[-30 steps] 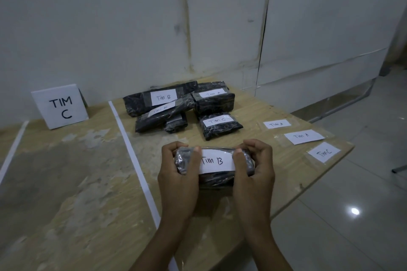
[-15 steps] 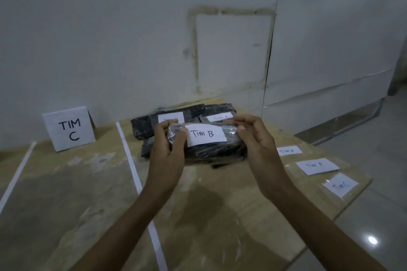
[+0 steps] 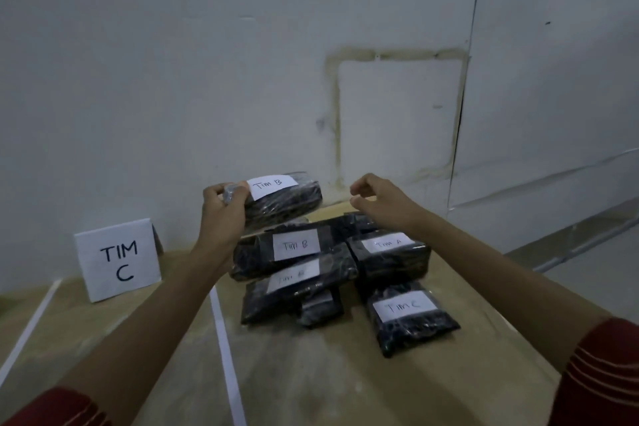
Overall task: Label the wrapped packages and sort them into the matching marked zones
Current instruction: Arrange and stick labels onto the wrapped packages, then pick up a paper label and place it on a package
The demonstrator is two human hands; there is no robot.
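My left hand (image 3: 221, 207) grips the left end of a black wrapped package labelled "TIM B" (image 3: 287, 199), held in the air above the back of the pile. My right hand (image 3: 378, 202) hovers to the package's right, fingers loosely curled, holding nothing. Below lie several black wrapped packages: two labelled "TIM B" (image 3: 294, 247) (image 3: 297, 282), one "TIM A" (image 3: 390, 252) and one "TIM C" (image 3: 408, 316). A small unlabelled black package (image 3: 320, 309) sits between them.
A white standing card reading "TIM C" (image 3: 119, 259) marks the zone at the left. White tape lines (image 3: 224, 349) (image 3: 29, 328) divide the wooden table (image 3: 311, 384) into zones. A white wall rises right behind the table.
The labelled "TIM B" package went from low in front of me up and away toward the pile. My right hand let go of it; only the left hand holds it now.
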